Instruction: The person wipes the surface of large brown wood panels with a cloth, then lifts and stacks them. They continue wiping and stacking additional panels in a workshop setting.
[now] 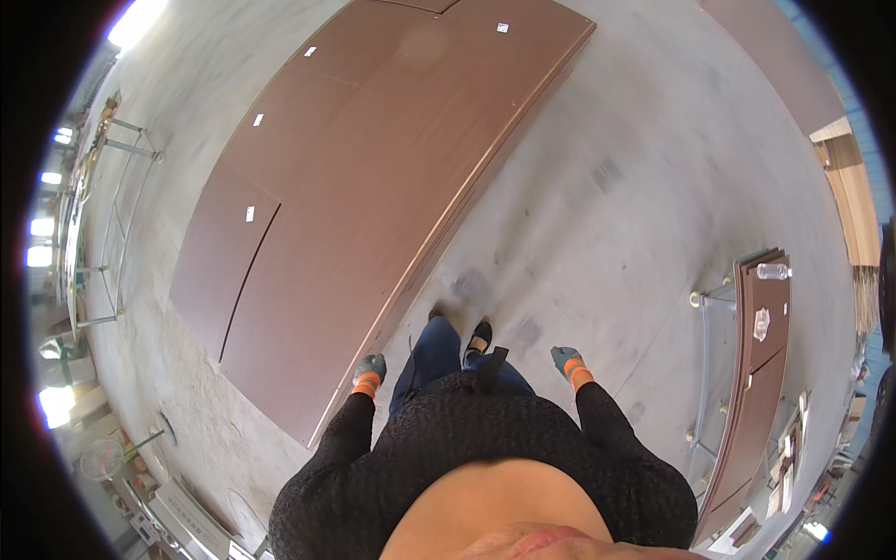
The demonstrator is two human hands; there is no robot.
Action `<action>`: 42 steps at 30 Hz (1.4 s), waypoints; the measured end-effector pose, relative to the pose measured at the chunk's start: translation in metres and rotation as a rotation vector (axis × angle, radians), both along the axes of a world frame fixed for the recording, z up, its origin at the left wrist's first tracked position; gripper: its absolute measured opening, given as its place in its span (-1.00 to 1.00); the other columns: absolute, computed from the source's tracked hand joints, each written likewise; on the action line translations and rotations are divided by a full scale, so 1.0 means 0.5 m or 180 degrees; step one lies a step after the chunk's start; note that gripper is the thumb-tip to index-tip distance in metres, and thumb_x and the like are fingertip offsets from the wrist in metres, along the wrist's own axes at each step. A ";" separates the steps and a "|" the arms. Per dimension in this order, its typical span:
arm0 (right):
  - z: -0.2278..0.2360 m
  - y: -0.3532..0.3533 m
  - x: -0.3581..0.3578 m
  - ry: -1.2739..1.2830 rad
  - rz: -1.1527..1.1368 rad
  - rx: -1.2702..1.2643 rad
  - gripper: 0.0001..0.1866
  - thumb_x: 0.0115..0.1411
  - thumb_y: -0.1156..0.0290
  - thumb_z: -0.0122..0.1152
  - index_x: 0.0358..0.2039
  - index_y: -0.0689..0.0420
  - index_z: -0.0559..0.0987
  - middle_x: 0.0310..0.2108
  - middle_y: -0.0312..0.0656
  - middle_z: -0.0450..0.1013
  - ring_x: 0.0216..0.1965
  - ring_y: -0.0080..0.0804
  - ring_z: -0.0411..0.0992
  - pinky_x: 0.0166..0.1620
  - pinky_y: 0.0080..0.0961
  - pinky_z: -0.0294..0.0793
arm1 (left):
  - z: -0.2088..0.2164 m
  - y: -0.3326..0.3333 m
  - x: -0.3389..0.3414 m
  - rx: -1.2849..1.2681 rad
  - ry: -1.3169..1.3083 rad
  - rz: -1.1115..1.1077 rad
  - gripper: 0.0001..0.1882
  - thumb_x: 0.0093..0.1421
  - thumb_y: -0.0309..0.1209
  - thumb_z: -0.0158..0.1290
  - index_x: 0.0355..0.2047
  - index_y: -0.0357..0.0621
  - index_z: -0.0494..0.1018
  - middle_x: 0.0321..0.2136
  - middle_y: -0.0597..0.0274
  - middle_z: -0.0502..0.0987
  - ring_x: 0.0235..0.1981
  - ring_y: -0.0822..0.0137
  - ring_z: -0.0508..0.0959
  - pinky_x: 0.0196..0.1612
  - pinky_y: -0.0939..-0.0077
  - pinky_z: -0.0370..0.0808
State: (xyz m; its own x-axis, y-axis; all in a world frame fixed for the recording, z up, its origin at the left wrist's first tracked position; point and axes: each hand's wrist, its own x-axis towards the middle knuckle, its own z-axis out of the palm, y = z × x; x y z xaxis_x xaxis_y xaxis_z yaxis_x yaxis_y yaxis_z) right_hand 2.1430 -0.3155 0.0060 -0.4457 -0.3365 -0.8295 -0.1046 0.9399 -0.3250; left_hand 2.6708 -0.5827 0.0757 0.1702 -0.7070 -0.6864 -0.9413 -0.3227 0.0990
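My L grip (371, 367), grey glove (371, 361) w/ orange band (371, 381), approx 7 o'clock, by long edge of big brown panels (373, 168); can't tell if touching, nor if fingers together or apart. Panels lie flat, 7 round to 1 o'clock, white labels (250, 214) on top. My R grip (567, 359), similar glove, 4 o'clock, over grey floor (579, 233), well apart from panels; finger state can't tell either. Narrower brown boards (761, 392), 3–4 o'clock, plastic bottle (773, 272) on top.
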 end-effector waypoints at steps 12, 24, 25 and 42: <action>0.084 -0.399 -0.477 -0.0142 -0.0727 -0.0825 -0.50 0.37 0.07 0.25 0.06 0.26 0.66 -0.10 -0.21 0.66 -0.10 -0.48 0.55 0.01 -0.45 0.53 | -0.080 -0.495 -0.516 0.0434 -0.0009 -0.0377 -0.31 0.30 0.08 -0.12 0.12 -0.26 0.57 0.17 -0.29 0.51 0.28 -0.23 0.45 0.33 0.04 0.36; -0.207 -0.260 -1.004 0.0046 0.0574 0.1335 -0.26 0.42 -0.19 -0.34 0.23 0.07 0.56 0.25 0.06 0.46 0.34 0.10 0.35 0.40 0.00 0.25 | 0.012 -1.133 -1.708 -0.0917 0.1832 -0.1241 -0.38 0.32 0.11 0.03 0.14 -0.12 0.57 0.13 -0.12 0.58 0.22 -0.16 0.51 0.28 0.06 0.44; -0.188 -0.270 -1.073 0.0316 0.0694 0.1044 -0.32 0.37 -0.24 -0.06 -0.06 0.13 0.73 0.03 -0.01 0.64 0.15 -0.08 0.55 0.21 -0.12 0.47 | 0.010 -1.161 -1.768 -0.0951 0.1742 -0.1298 -0.38 0.31 0.10 0.04 0.15 -0.11 0.56 0.15 -0.12 0.57 0.24 -0.14 0.50 0.30 0.08 0.42; 0.031 -1.605 -2.001 0.0510 -0.0307 -0.0853 -0.49 0.34 -0.06 0.09 0.05 0.04 0.69 -0.02 0.02 0.64 0.04 -0.04 0.61 0.14 -0.22 0.54 | -0.122 -1.597 -2.334 -0.1176 0.0625 -0.1927 -0.38 0.30 0.04 0.11 0.23 -0.07 0.49 0.34 -0.07 0.38 0.38 -0.12 0.32 0.42 0.02 0.25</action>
State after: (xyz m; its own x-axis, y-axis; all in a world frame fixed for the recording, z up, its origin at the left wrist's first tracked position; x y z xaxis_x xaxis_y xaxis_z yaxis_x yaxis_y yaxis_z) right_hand 1.1425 -1.1181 0.0215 -0.6039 -0.4832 -0.6339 -0.0891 0.8312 -0.5488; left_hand 1.5039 -1.3811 0.0146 -0.4248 -0.8294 -0.3628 -0.8979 0.3349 0.2858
